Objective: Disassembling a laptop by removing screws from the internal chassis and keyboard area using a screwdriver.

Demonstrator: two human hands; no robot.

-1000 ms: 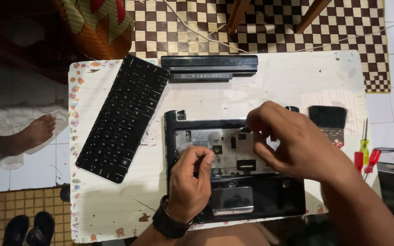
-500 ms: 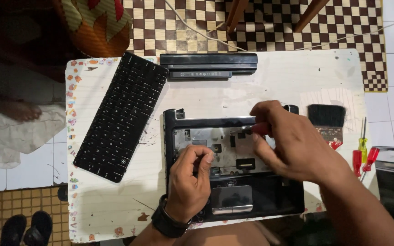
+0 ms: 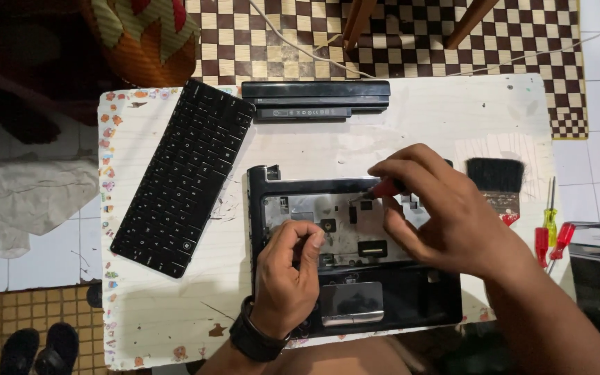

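A black laptop base [image 3: 411, 298] with its keyboard removed lies on the white table [image 3: 425, 118], showing a bare metal tray [image 3: 307, 208]. My right hand [image 3: 446, 208] grips a red-handled screwdriver [image 3: 385, 187], its tip down at the upper middle of the tray. My left hand [image 3: 286, 274], a black watch on its wrist, rests curled on the tray's lower left, fingers pinched together; whether something small is between them I cannot tell.
The detached black keyboard [image 3: 185, 177] lies slanted at the left. A long black battery [image 3: 316, 99] sits at the table's far edge. A black brush [image 3: 496, 179] lies right of the laptop, with red and yellow screwdrivers [image 3: 548, 232] beyond it.
My right hand has shifted left across the tray, bringing the screwdriver tip toward the tray's upper middle. The left hand has stayed in place. A bare foot at far left has gone from view.
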